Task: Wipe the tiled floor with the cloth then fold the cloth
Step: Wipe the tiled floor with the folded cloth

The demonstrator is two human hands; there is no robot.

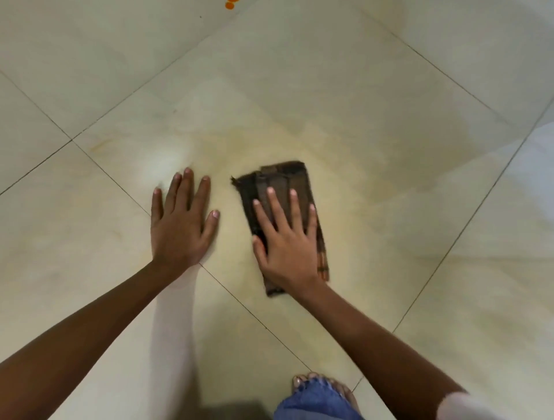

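Brown striped cloth (281, 192), folded into a long narrow strip, lying flat on the pale tiled floor (359, 105), frayed corner at its far left end. Right hand (287, 239) pressed palm-down on the near half of the cloth, fingers spread wide and straight, gripping nothing, thumb reaching off the cloth's left edge; far end and a thin right edge of the cloth showing past the hand. Left hand (180, 221) just left of the cloth, apart from it, laid flat on bare tile with fingers extended and slightly fanned, holding nothing, wrist resting near a dark grout line (99, 171). That line running diagonally toward the viewer, passing left of the cloth's near end. Toes of a bare foot (322, 382) well nearer than the cloth, part-covered by a frayed blue denim hem (311, 403). Orange spots (230, 3) far beyond the cloth, at the top edge of view. Bright glare patch (163, 168) on the tile left of the cloth, just beyond the left fingertips.
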